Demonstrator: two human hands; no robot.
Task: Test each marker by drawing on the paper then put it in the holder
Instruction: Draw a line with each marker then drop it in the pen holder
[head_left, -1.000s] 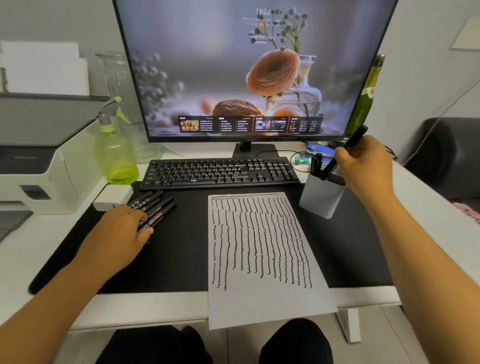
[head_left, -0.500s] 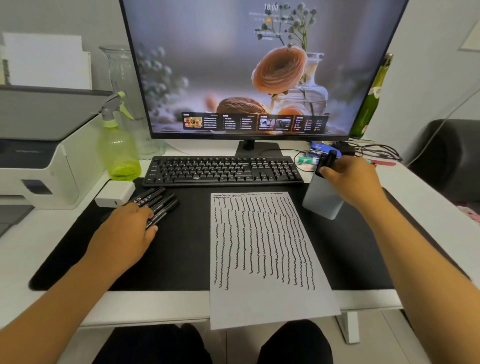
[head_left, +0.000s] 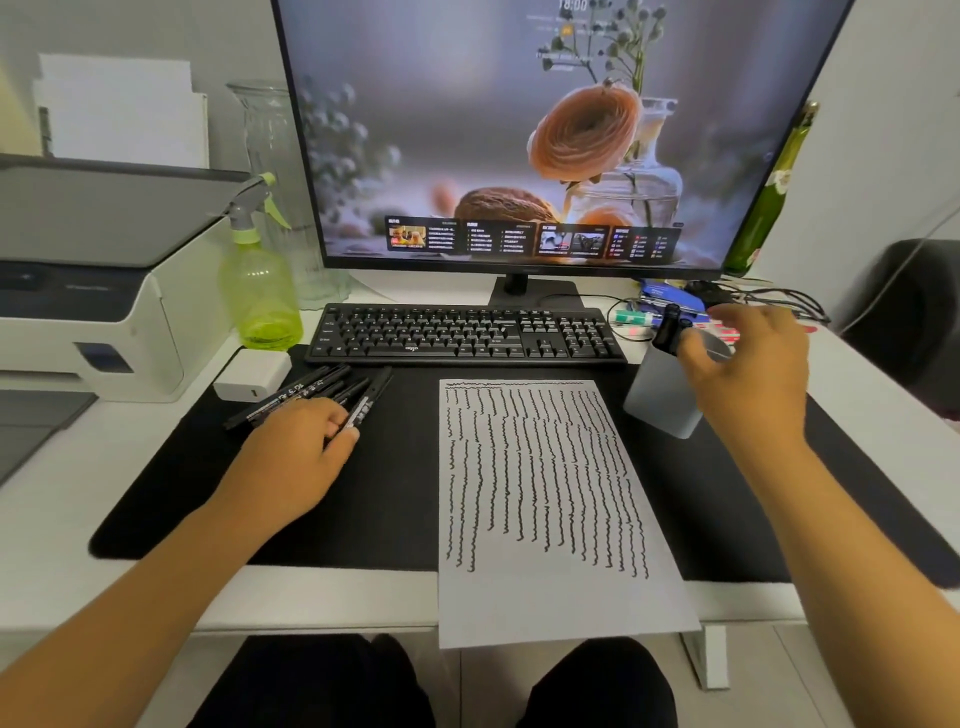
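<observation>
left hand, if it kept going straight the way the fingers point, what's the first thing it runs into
The left hand points up and right across the mat, fingers already on the loose markers. Straight on, it would push through those first, then likely meet the front edge of the keyboard, though depth is hard to judge.

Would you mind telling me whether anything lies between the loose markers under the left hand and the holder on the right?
Only the flat paper lies between the loose markers and the holder. The right hand, open, hovers over the holder's mouth, beside markers already standing in it.
</observation>
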